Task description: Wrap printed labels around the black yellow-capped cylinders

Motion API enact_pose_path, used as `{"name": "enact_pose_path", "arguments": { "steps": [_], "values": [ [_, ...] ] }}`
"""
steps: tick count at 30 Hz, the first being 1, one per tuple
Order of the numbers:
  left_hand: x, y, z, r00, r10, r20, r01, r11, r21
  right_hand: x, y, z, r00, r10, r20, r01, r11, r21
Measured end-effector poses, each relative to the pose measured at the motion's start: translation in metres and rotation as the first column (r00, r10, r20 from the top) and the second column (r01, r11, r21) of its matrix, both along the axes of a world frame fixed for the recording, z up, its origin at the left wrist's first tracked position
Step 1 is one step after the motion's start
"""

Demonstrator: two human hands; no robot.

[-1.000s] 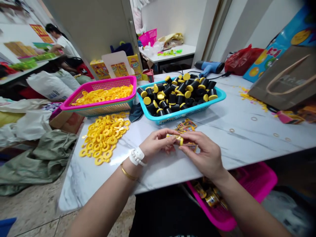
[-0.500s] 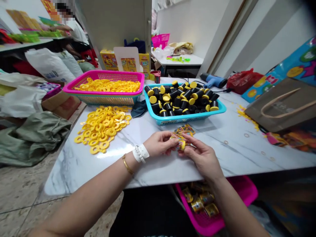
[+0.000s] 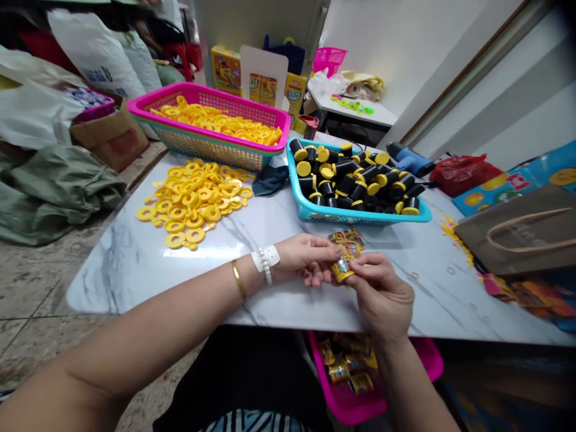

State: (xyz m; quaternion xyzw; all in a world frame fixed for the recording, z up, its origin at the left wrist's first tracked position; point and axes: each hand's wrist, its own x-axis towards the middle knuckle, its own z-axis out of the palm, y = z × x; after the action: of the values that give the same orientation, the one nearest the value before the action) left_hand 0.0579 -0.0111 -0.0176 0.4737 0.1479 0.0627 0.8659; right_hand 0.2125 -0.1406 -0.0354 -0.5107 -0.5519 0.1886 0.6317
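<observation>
Pinching a printed yellow sleeve (image 3: 344, 269) above the tabletop (image 3: 279, 306) in the fingers of my left hand (image 3: 304, 255) and right hand (image 3: 387, 294), I judge the sleeved canisters (image 3: 338, 372) below done, many black canisters (image 3: 359, 191) left.

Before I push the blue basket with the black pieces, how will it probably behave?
The blue basket will probably keep its shape, as its thick rim looks like rigid plastic. It may slide easily, since the tabletop looks smooth and glossy. Black pieces might roll off if it tilts, being round and loosely heaped.
</observation>
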Motion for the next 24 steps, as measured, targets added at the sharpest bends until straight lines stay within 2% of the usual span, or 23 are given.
{"name": "enact_pose_path", "arguments": {
  "steps": [3, 6, 8, 10, 12, 14, 15, 17, 18, 19, 20, 21, 22, 24],
  "values": [
    [0.000, 0.001, 0.000, 0.999, 0.049, -0.008, -0.048, 0.998, 0.031, -0.003, -0.001, -0.002, 0.989, 0.044, -0.142, -0.050, 0.998, -0.038],
    [0.000, -0.001, 0.001, 0.995, 0.095, -0.029, -0.094, 0.994, 0.060, -0.007, -0.003, 0.000, 0.999, 0.036, -0.019, -0.038, 0.996, -0.077],
    [0.000, -0.003, 0.002, 0.997, 0.075, -0.013, -0.074, 0.996, 0.039, -0.010, -0.004, 0.003, 0.999, 0.000, 0.054, 0.002, 0.999, -0.049],
    [0.000, -0.005, 0.002, 1.000, 0.030, 0.006, -0.030, 0.999, 0.025, -0.010, -0.008, 0.008, 1.000, -0.005, 0.021, 0.006, 0.999, -0.035],
    [0.000, -0.008, 0.001, 0.999, -0.042, 0.000, 0.042, 0.997, 0.064, -0.003, -0.016, 0.016, 0.998, 0.048, -0.049, -0.053, 0.993, -0.104],
    [0.000, -0.012, -0.001, 0.991, -0.129, -0.045, 0.134, 0.978, 0.162, 0.012, -0.032, 0.025, 0.986, 0.148, -0.076, -0.163, 0.949, -0.270],
    [0.001, -0.014, -0.002, 0.985, -0.150, -0.082, 0.165, 0.960, 0.226, 0.020, -0.042, 0.030, 0.975, 0.211, -0.065, -0.220, 0.903, -0.368],
    [0.003, -0.017, -0.006, 0.982, -0.092, -0.162, 0.145, 0.925, 0.351, 0.036, -0.066, 0.038, 0.938, 0.344, 0.047, -0.265, 0.798, -0.542],
    [0.004, -0.018, -0.007, 0.981, -0.032, -0.192, 0.109, 0.910, 0.401, 0.042, -0.077, 0.041, 0.902, 0.407, 0.145, -0.241, 0.754, -0.611],
    [0.005, -0.018, -0.008, 0.977, 0.032, -0.211, 0.067, 0.893, 0.444, 0.046, -0.088, 0.042, 0.854, 0.453, 0.255, -0.195, 0.734, -0.650],
    [0.006, -0.018, -0.008, 0.972, 0.090, -0.218, 0.027, 0.875, 0.483, 0.049, -0.096, 0.043, 0.803, 0.467, 0.369, -0.135, 0.747, -0.651],
    [0.007, -0.017, -0.008, 0.967, 0.141, -0.213, -0.011, 0.856, 0.518, 0.052, -0.102, 0.042, 0.763, 0.439, 0.474, -0.071, 0.787, -0.613],
    [0.007, -0.017, -0.008, 0.963, 0.186, -0.196, -0.049, 0.833, 0.552, 0.055, -0.104, 0.042, 0.743, 0.369, 0.558, -0.005, 0.837, -0.547],
    [0.007, -0.015, -0.006, 0.952, 0.271, -0.145, -0.128, 0.778, 0.616, 0.064, -0.097, 0.043, 0.748, 0.112, 0.654, 0.180, 0.914, -0.362]
  ]
}}
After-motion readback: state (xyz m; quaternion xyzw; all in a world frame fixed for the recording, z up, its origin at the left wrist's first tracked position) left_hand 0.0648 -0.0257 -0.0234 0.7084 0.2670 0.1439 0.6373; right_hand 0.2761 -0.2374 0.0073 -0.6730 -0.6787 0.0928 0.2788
